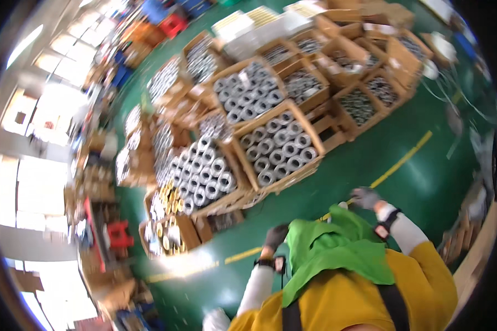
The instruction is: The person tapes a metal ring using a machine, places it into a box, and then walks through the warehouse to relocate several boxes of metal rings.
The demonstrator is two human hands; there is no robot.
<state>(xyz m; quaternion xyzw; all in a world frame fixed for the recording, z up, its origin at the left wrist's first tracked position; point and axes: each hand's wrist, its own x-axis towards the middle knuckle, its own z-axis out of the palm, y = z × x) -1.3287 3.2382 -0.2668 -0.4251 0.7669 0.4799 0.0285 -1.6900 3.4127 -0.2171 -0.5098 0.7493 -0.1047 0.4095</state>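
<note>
A bright green cloth (337,248) is draped over the front of my yellow top, between my two arms. At the cloth's left edge is my left hand (276,237) in a dark grey glove; its fingertips are partly hidden and blurred. My right hand (365,197), in a grey glove too, is stretched forward beyond the cloth's right side. A small whitish thing (343,204) shows between that hand and the cloth, too blurred to name. Motion smears the right fingers, so their grip does not show. Both wrists wear black straps with a small device over white sleeves.
Ahead, open cardboard boxes hold grey metal rings or sleeves (281,144); more boxes of small metal parts stand behind. A yellow line (401,160) crosses the green floor (337,176). Cables (461,94) hang at far right. A red stool (119,234) stands left.
</note>
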